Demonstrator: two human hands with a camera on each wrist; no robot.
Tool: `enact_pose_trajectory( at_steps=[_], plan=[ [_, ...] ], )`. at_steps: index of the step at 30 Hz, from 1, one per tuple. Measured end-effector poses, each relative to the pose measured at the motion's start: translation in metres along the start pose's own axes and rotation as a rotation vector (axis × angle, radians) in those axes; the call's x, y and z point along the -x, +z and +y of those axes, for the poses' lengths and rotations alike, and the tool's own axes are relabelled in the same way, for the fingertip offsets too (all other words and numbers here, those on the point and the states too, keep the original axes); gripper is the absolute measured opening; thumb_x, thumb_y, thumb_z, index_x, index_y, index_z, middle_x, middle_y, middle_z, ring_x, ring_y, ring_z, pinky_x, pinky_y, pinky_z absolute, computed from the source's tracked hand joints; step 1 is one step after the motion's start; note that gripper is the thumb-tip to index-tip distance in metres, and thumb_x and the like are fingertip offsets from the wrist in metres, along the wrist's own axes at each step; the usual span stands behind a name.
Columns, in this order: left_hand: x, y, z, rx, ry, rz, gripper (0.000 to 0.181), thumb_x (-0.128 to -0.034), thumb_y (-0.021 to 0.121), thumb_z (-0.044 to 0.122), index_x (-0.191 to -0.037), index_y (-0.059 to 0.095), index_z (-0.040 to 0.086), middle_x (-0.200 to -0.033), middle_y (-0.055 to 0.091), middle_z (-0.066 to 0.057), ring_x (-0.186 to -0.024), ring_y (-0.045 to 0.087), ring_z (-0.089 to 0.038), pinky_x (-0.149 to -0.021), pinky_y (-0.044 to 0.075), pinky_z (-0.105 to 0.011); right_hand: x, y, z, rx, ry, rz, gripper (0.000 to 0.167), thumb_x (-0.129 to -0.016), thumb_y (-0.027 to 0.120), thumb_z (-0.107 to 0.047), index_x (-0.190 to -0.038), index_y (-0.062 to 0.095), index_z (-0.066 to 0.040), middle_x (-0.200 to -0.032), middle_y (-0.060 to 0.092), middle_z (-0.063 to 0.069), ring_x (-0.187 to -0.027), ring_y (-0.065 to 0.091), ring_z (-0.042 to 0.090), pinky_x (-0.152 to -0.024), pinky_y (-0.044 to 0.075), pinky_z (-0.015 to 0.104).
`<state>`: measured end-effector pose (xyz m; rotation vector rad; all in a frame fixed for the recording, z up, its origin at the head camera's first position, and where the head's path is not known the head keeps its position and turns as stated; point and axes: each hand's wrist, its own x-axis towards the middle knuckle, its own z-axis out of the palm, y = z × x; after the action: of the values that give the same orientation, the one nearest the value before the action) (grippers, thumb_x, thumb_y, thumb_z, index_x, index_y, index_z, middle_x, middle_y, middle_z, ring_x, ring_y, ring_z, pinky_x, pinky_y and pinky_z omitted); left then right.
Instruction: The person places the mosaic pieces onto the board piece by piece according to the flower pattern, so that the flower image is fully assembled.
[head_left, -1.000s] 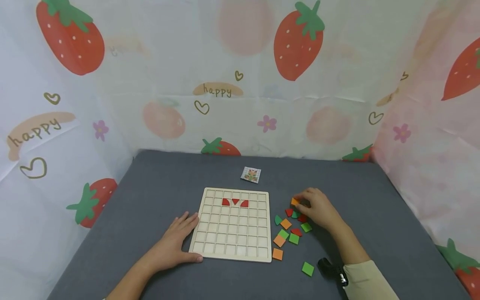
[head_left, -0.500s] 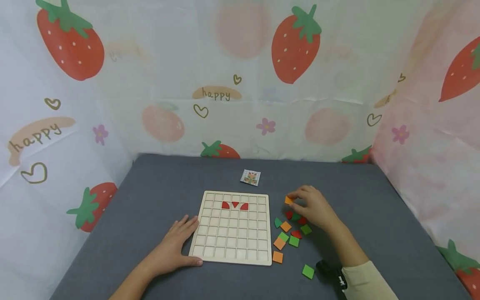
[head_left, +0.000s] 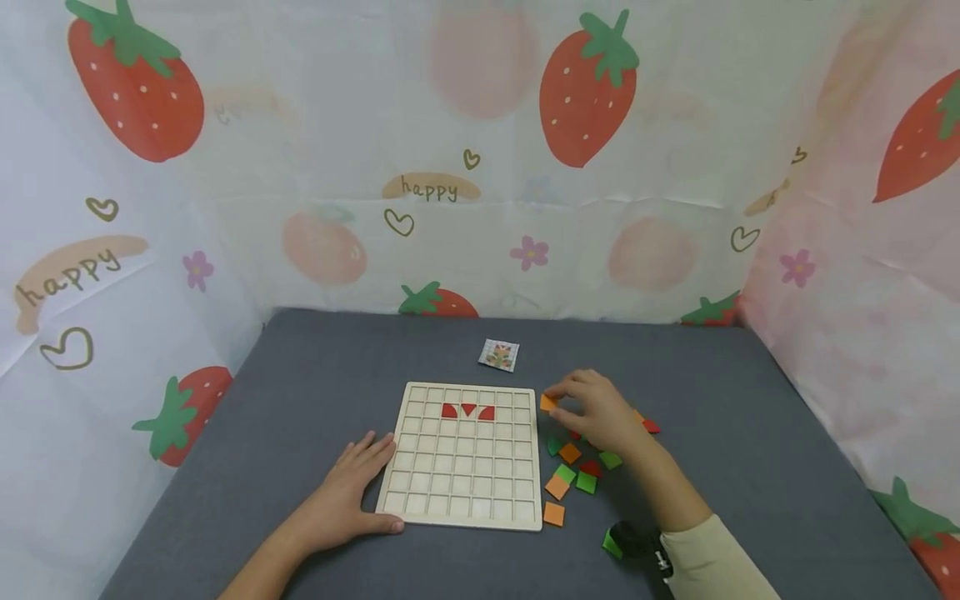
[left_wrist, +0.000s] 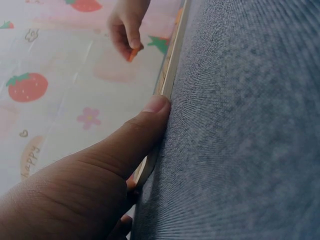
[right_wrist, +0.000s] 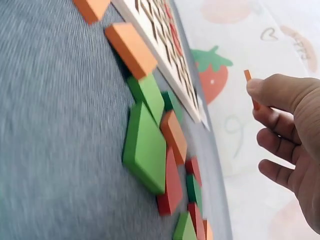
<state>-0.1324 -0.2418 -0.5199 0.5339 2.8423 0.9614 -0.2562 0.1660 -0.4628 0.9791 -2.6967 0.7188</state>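
A pale wooden grid board [head_left: 462, 485] lies on the grey cloth, with three red tiles [head_left: 487, 412] in one of its upper rows. My left hand [head_left: 347, 492] rests at the board's lower left corner, fingers along the left side and thumb on the near edge. In the left wrist view the thumb [left_wrist: 142, 122] touches the board's rim. Between thumb and forefinger, my right hand [head_left: 600, 412] pinches an orange tile [head_left: 548, 403] just off the board's upper right side. The right wrist view shows this tile [right_wrist: 247, 75] edge-on, the other fingers loosely bent.
Orange, green and red tiles lie scattered right of the board, among them an orange tile [head_left: 554, 513] and a green tile [head_left: 587, 482]. My right forearm hides some. A small pattern card [head_left: 498, 355] lies beyond the board. Strawberry-print cloth [head_left: 442, 250] hangs behind the table.
My right hand has lifted the orange tile from the pile and carried it left toward the board. The left hand has stayed at the corner.
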Motion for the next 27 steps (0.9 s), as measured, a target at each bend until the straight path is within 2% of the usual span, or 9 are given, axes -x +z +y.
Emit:
enact_pose_trajectory(
  at_steps=[18,27],
  plan=[
    [0.0,-0.001,0.001,-0.019,0.014,0.017,0.117,-0.0712,0.084,0.065,-0.159,0.035,0.004,-0.168,0.029,-0.012,-0.157,0.014,-0.041,-0.125,0.009,-0.065,-0.026,0.018,-0.044,-0.039,-0.03,-0.03,0.024,-0.092,0.079,-0.02,-0.115,0.078,-0.017,-0.109,0.069,-0.001,-0.107,0.059,0.023,-0.092,0.052,0.046],
    [0.002,0.0,0.003,-0.011,0.011,0.015,0.117,-0.0711,0.083,0.065,-0.159,0.035,0.005,-0.168,0.029,-0.013,-0.157,0.014,-0.042,-0.125,0.009,-0.066,-0.034,0.034,-0.062,-0.055,-0.012,-0.069,0.025,-0.093,0.078,-0.025,-0.117,0.077,-0.019,-0.11,0.069,-0.004,-0.111,0.059,0.02,-0.1,0.05,0.047]
  ],
)
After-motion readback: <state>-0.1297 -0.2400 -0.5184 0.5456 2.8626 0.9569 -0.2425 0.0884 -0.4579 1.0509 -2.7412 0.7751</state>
